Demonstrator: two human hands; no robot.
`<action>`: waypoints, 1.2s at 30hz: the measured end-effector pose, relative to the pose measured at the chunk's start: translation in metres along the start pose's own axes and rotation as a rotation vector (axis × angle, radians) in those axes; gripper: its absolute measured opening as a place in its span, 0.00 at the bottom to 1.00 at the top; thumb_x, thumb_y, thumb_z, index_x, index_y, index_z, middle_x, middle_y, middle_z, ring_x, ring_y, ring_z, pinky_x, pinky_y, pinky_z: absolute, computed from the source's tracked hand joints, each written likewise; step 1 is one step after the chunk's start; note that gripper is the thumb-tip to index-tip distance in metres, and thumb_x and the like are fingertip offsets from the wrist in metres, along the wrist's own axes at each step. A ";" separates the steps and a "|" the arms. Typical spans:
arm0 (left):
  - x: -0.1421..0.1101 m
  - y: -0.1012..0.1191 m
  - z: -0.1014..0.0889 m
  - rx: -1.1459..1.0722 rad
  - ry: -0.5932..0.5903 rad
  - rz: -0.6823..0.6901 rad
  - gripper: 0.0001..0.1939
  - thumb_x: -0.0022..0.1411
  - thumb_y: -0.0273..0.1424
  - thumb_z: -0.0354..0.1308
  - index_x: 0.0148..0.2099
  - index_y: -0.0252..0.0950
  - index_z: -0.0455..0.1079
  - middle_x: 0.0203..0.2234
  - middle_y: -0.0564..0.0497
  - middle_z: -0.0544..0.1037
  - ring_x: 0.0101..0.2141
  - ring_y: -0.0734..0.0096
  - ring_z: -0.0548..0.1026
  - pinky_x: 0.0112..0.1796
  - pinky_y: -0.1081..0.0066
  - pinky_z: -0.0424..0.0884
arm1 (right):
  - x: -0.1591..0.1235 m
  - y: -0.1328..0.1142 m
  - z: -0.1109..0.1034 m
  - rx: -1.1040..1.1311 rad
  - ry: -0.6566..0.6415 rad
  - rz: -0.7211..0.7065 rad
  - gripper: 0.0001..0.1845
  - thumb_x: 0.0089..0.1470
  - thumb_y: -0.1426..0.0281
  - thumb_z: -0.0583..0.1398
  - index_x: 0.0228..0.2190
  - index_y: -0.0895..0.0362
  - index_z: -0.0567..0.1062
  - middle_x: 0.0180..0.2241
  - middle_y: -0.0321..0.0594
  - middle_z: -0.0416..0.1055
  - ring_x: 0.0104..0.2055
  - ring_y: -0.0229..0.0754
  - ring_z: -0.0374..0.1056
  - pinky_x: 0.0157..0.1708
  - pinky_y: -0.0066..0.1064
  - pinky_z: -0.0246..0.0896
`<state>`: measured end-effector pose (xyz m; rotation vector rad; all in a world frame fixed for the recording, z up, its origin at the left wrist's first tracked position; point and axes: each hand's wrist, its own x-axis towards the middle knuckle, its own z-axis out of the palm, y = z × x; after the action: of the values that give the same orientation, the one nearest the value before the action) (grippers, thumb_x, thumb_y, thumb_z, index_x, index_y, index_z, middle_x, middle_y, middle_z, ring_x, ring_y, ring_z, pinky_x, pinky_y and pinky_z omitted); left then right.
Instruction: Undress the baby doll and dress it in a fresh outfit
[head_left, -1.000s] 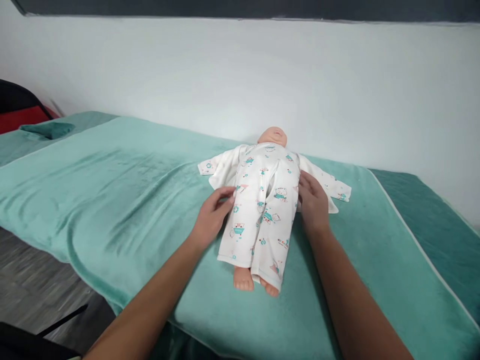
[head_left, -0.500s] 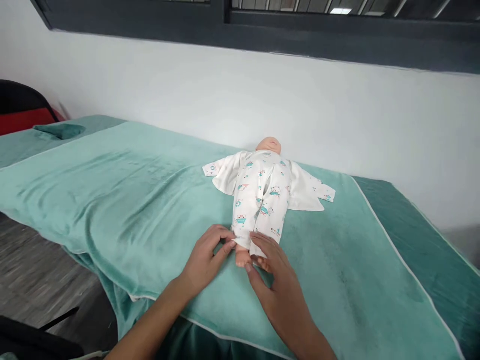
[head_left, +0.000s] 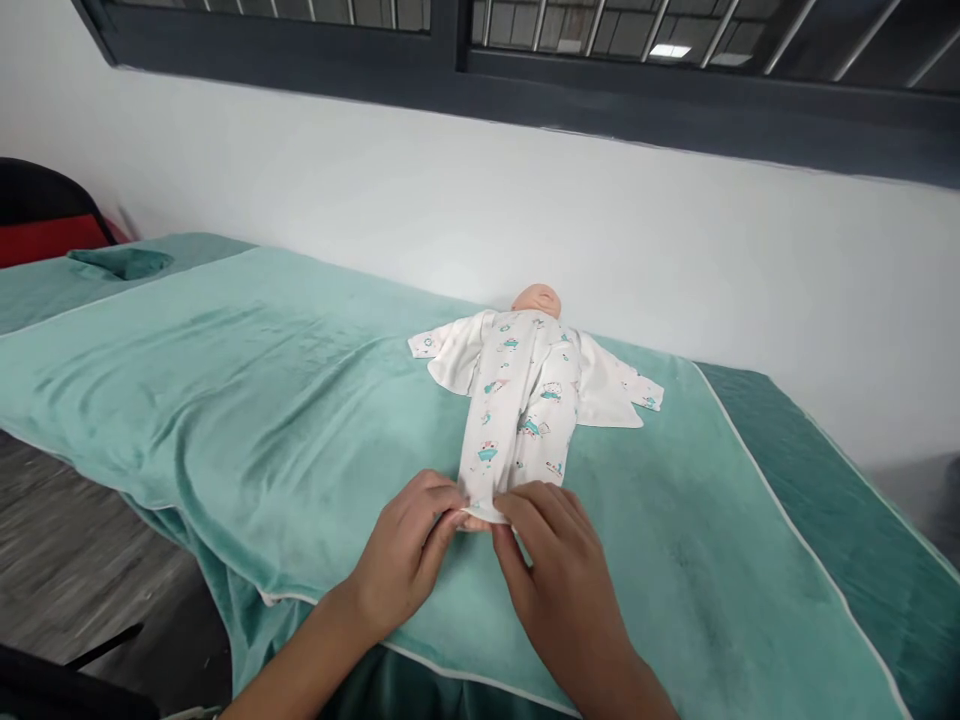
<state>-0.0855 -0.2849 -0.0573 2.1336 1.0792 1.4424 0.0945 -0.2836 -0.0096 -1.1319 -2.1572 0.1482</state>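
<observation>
A baby doll (head_left: 537,299) lies on its back with its head toward the wall. White printed baby trousers (head_left: 517,400) cover its front and legs. Under them, a white baby shirt (head_left: 609,385) spreads out with both sleeves to the sides. My left hand (head_left: 409,545) pinches the left edge of one trouser cuff between thumb and fingers. On the other side of that same cuff, my right hand (head_left: 559,570) pinches its hem. The cuff hangs over the doll's foot, of which only a sliver shows; the other foot is hidden behind my right hand.
A light green blanket (head_left: 262,400) covers the table, with a darker green cloth (head_left: 825,480) beneath it. A crumpled green cloth (head_left: 120,263) lies at the far left, near a red and black chair (head_left: 52,215). Behind stand a white wall (head_left: 337,180) and a barred window (head_left: 600,30).
The trouser cuff has been drawn down toward me over the doll's foot. My right hand has closed on the hem. The view has tilted slightly upward.
</observation>
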 end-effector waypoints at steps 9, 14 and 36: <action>-0.024 -0.020 -0.002 0.023 0.012 -0.259 0.05 0.71 0.25 0.52 0.44 0.39 0.67 0.35 0.52 0.73 0.36 0.73 0.72 0.39 0.72 0.68 | -0.050 0.030 0.008 0.072 0.119 0.102 0.16 0.64 0.76 0.58 0.51 0.51 0.70 0.50 0.43 0.69 0.53 0.45 0.66 0.51 0.38 0.65; -0.009 -0.006 0.005 0.131 -0.041 -0.055 0.13 0.68 0.27 0.57 0.54 0.39 0.68 0.46 0.47 0.74 0.48 0.67 0.72 0.48 0.67 0.70 | -0.068 0.048 0.016 0.009 0.181 0.293 0.14 0.63 0.67 0.61 0.50 0.51 0.70 0.48 0.43 0.69 0.48 0.45 0.70 0.45 0.36 0.70; 0.011 0.026 0.046 0.370 -0.085 0.139 0.07 0.66 0.24 0.54 0.46 0.36 0.69 0.38 0.47 0.78 0.42 0.61 0.73 0.45 0.58 0.66 | -0.065 0.041 0.000 0.262 0.133 0.285 0.06 0.63 0.73 0.60 0.33 0.53 0.68 0.31 0.34 0.70 0.32 0.36 0.69 0.33 0.25 0.65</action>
<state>-0.0317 -0.2873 -0.0531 2.5452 1.2687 1.2730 0.1475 -0.3078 -0.0592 -1.2497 -1.7917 0.4559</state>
